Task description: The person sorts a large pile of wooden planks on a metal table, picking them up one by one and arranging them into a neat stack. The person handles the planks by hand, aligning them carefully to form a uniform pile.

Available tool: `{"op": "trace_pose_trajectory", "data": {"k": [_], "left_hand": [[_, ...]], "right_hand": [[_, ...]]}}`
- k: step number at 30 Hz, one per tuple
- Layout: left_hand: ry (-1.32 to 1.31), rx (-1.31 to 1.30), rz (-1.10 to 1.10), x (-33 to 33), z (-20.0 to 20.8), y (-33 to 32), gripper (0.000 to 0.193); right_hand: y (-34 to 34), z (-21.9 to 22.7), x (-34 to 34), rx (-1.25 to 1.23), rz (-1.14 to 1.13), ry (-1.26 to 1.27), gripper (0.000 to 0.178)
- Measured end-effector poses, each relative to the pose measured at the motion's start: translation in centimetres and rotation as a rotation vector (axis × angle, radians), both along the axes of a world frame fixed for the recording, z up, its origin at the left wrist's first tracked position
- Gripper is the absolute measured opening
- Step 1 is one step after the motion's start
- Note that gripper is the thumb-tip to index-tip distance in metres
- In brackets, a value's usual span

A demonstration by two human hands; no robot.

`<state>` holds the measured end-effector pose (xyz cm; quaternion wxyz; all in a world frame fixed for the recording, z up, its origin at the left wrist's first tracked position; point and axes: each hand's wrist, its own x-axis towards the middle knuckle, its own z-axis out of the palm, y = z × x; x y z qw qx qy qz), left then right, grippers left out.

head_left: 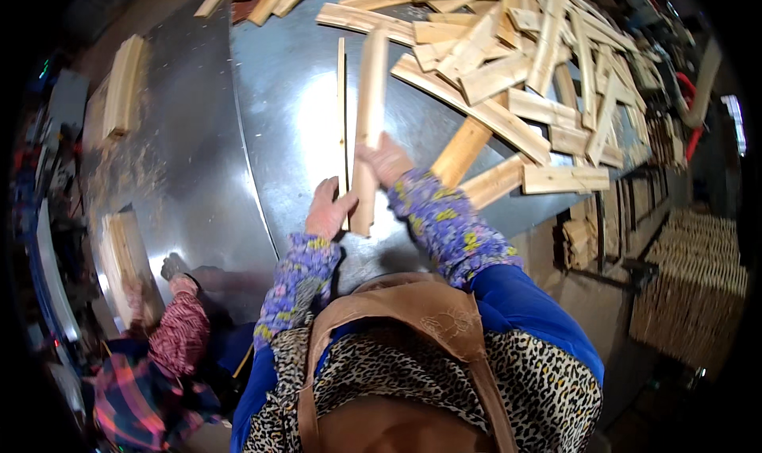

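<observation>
Hands [329,208] [386,159] outstretched — both clasping wooden slat [368,127].

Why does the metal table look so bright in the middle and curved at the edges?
Head view: overhead light glares off the shiny grey metal table beside the long pale wooden slat; the fisheye lens bends the table's straight edges and darkens the picture's corners.

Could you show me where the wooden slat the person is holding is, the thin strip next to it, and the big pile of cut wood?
wooden slat [370,104], head view: middle of its upper length.
thin strip [342,104], head view: mid-length, above the left hand.
pile of cut wood [516,64], head view: a plank near the heap's centre.
</observation>
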<state>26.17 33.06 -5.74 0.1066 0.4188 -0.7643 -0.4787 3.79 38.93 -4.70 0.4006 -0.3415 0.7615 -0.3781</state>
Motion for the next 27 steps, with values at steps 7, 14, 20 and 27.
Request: {"op": "trace_pose_trajectory", "data": {"k": [7, 14, 20, 27], "left_hand": [[-0.055, 0.282, 0.232, 3.7, 3.0, 1.8, 0.062], [-0.249, 0.092, 0.224, 3.7, 3.3, 2.3, 0.072], [-0.11, 0.209, 0.28, 4.9, 2.3, 3.0, 0.072], [-0.112, 0.09, 0.346, 3.5, 4.8, 3.4, 0.078]], "right_hand": [[10.6, 6.1, 5.8, 0.016, 0.544, 0.079, 0.074], [22.9, 3.9, -12.7, 0.254, 0.703, 1.066, 0.08], [11.1, 13.2, -12.0, -0.206, 0.544, 0.668, 0.073], [-5.0, 7.9, -16.6, -0.324, -0.401, -0.841, 0.053]]}}
